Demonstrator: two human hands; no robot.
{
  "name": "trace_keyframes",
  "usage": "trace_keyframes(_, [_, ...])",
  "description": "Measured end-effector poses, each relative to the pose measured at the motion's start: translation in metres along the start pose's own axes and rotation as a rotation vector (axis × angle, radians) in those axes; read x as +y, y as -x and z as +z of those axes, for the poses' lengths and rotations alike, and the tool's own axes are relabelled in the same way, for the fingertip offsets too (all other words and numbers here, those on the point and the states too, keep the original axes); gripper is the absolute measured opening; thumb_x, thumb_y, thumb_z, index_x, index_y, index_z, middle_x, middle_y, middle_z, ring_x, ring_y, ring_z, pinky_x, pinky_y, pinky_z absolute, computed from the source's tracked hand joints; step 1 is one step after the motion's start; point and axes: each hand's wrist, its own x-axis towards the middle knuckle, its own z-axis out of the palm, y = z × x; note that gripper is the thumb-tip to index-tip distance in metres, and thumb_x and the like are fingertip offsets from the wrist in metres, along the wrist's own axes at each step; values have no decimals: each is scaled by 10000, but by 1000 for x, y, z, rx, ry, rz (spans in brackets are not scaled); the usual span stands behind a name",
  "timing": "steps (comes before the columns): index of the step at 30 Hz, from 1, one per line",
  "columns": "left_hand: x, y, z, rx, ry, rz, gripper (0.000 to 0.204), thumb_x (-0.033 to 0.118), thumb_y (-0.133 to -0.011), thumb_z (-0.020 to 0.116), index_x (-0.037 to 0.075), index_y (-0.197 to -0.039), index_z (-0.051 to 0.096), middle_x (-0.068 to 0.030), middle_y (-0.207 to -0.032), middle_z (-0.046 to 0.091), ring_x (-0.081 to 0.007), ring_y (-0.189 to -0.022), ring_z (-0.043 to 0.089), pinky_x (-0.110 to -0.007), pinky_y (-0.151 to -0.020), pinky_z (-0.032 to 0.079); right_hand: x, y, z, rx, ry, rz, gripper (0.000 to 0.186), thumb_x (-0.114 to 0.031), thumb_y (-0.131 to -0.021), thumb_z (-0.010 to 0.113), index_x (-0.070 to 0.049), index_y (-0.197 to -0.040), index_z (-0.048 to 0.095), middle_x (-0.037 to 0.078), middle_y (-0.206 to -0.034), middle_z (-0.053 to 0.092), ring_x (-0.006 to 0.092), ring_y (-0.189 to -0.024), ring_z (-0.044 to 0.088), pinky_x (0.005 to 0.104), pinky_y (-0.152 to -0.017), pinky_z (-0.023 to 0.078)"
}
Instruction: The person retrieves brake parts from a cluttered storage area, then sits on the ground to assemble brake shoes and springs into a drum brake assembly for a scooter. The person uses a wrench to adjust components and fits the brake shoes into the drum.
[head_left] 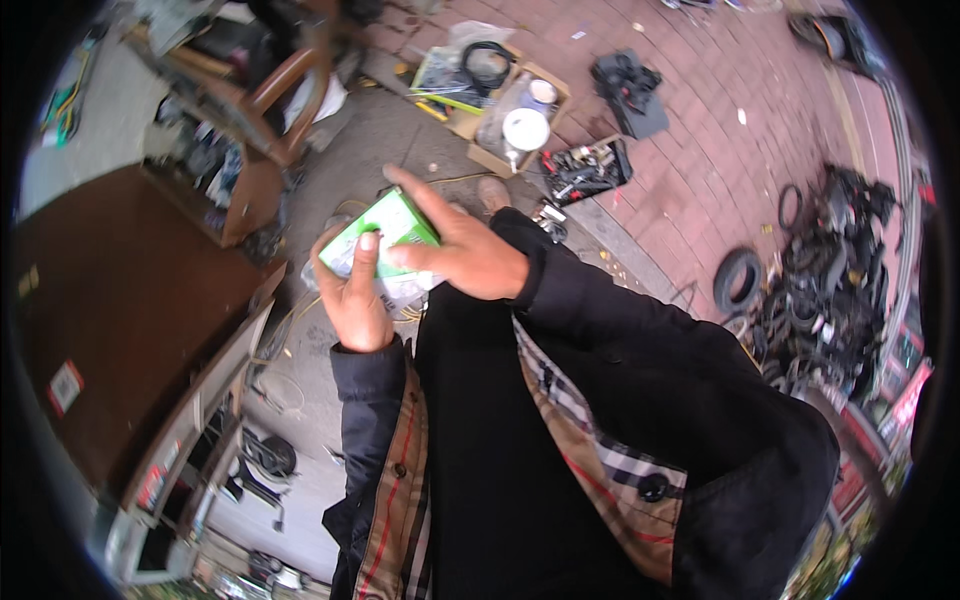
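Note:
A small green and white box (pixel 398 219) is held in front of my body, between both hands. My left hand (pixel 357 300) grips it from the near left, with the thumb lying over its white face. From the right, my right hand (pixel 462 247) closes on it; the thumb presses on the top and the index finger stretches along the far edge. Some clear, crinkled plastic (pixel 405 290) shows under the box, near my palms. Whether the box is open or sealed I cannot tell, as my fingers cover part of it.
A brown cabinet (pixel 120 300) stands close on the left. Ahead are a cardboard box (pixel 560 82) with white containers and a black tray of tools (pixel 590 172). A black case (pixel 630 95) lies on red paving. Tires (pixel 738 280) and a heap of black parts (pixel 830 270) are at right.

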Motion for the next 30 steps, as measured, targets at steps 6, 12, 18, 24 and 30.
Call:
trace_keyframes(6, [-63,-27,1,-203,-391,-188,857,274,-1022,757,12,-1662,251,-197,-1353,567,-206,-1146,603,-357,-950,539,138,35,-71,503,132,265,876,-235,-973,799,102,-1611,302,196,-1513,560,250,-1380,545,339,-1155,425])
trace_keyframes(12, [-91,-33,-40,-101,-375,-264,814,296,-1036,733,45,-1659,273,-187,-1374,564,-237,-1191,599,-403,-983,554,272,138,-225,1045,181,663,850,-190,-932,773,-26,-1626,310,234,-1368,643,339,-1139,700,436,-929,588])
trace_keyframes(18, [-86,-33,-49,-39,-365,-229,766,284,-1047,715,39,-1644,302,-200,-1387,564,-256,-1217,598,-420,-999,557,319,217,-313,1295,122,989,1191,-326,-839,861,36,-1644,63,371,-1393,563,490,-1012,742,498,-580,582])
trace_keyframes(24, [-92,-16,-39,83,-304,-279,718,227,-1045,718,30,-1623,340,-188,-1353,597,-240,-1197,610,-400,-990,558,373,172,-278,833,452,1035,842,-263,-849,828,60,-1525,444,249,-1048,736,310,-789,756,439,-560,581])
trace_keyframes(30, [-121,19,-65,273,-169,-173,691,123,-999,740,42,-1599,406,-114,-1242,650,-189,-1068,639,-350,-923,562,302,50,-226,215,361,894,534,-281,-889,784,66,-1281,677,207,-993,773,286,-833,757,398,-710,593])
